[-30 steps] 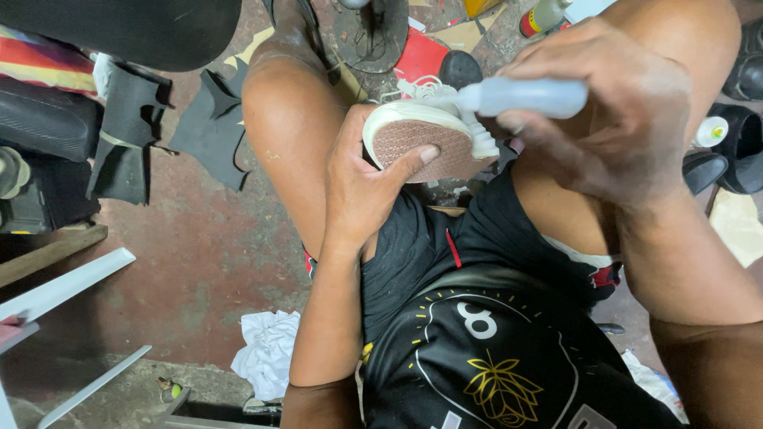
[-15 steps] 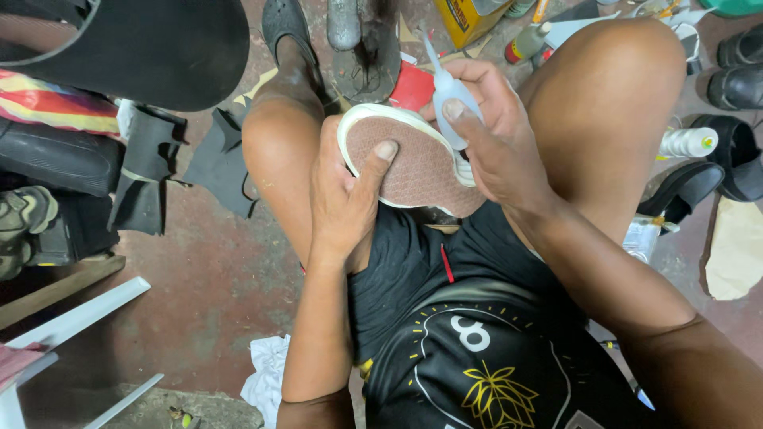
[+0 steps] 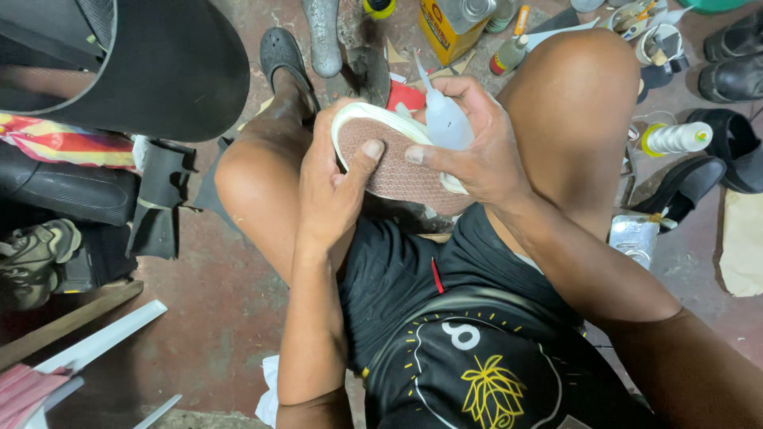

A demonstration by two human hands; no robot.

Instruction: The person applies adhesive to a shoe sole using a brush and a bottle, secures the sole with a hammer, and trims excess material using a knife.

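Currently we note left hand (image 3: 334, 187) gripping shoe (image 3: 389, 159) sole-up; right hand (image 3: 469, 151) fingers wrapped round glue bottle (image 3: 445, 119), nozzle up.

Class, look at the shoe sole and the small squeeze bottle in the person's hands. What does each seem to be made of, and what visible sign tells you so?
Shoe sole: probably rubber, matte; reddish-brown tread with fine moulded texture and a smooth white rim. It rests in the left hand.
Squeeze bottle: likely soft plastic, translucent white, slightly glossy, with a thin pointed nozzle. The right hand grips it.
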